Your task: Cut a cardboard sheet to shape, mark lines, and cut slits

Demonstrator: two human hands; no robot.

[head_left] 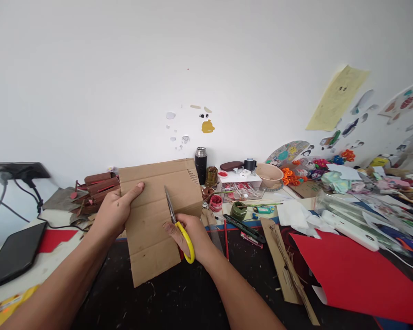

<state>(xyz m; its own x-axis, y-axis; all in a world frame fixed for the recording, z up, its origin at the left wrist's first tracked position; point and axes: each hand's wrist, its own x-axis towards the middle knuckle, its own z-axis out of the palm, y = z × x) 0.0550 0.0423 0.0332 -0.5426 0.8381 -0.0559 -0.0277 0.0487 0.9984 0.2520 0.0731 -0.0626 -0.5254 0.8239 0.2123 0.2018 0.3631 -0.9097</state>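
Note:
A brown cardboard sheet [147, 220] is raised above the dark work mat. My left hand [119, 206] grips its left edge, thumb on the near face and the other fingers hidden behind. In my right hand [189, 236] are scissors [190, 247] with yellow handles, their metal blades pointing up and lying over the middle of the cardboard. A cut edge runs below the blades at the sheet's lower right, and ridged inner corrugation shows near its upper right corner.
Behind the cardboard stand a black bottle [201, 166] and small jars. Red paper [358, 275], cardboard strips [278, 261] and a green cutter [244, 228] lie to the right. At the far left is a black tablet-like device [15, 254].

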